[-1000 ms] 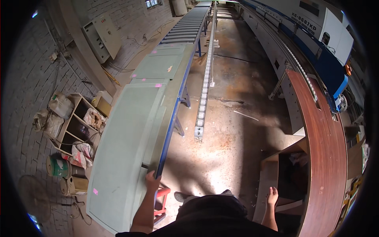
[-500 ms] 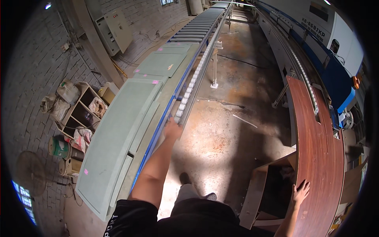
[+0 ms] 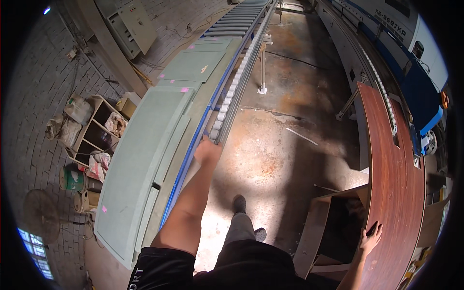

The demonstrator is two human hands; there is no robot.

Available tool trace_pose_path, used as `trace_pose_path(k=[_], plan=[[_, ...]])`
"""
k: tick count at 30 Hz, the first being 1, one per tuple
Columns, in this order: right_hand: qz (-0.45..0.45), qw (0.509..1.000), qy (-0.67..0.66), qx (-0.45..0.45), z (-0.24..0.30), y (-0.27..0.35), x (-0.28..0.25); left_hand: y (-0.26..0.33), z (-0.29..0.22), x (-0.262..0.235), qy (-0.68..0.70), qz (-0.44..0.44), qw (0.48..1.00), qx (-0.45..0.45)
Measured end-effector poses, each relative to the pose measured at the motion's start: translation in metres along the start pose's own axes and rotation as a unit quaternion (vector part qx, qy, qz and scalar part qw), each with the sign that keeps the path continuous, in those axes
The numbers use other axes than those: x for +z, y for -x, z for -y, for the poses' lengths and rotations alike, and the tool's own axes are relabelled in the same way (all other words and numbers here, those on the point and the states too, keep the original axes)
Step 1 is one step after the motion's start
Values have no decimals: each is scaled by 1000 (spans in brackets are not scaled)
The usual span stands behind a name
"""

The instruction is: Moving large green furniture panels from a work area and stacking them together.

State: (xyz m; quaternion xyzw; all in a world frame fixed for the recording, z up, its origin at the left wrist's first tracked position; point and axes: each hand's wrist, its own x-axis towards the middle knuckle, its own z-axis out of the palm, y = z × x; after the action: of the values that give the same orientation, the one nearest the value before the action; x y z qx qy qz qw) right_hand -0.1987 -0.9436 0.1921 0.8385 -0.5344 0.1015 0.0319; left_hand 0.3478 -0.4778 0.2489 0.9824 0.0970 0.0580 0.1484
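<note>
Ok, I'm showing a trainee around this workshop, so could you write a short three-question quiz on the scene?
1. True or false: the left hand is at the near end of the white-wheeled roller rail.
2. Which surface is under the right hand?
a) concrete floor
b) brown wood-grain board
c) shelf unit
3. Fill in: the small square stickers on the pale green panels are ____.

Key: 1 true; 2 b; 3 pink.
</note>
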Motion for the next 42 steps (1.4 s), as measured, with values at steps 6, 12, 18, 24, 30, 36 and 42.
trace_pose_path(k=[6, 12, 18, 24, 30, 36, 42], plan=[[-4, 1000, 6, -13, -2, 0, 6, 1, 1, -3, -13, 27, 1000, 0], [-16, 1000, 2, -14, -8, 2, 10, 4, 4, -2, -7, 10, 1000, 7], [-12, 1000, 0, -5, -2, 3, 6, 4, 6, 1, -6, -21, 1000, 20], [-7, 1000, -6, 1, 1, 2, 3, 4, 5, 0, -2, -22, 1000, 22], [6, 1000, -9, 19, 8, 6, -9, 8, 4, -2, 3, -32, 999, 26], [5, 999, -34, 21, 15, 8, -19, 12, 5, -7, 10, -35, 999, 28], [11, 999, -40, 35, 21, 9, -29, 14, 2, -9, 6, -32, 999, 23]])
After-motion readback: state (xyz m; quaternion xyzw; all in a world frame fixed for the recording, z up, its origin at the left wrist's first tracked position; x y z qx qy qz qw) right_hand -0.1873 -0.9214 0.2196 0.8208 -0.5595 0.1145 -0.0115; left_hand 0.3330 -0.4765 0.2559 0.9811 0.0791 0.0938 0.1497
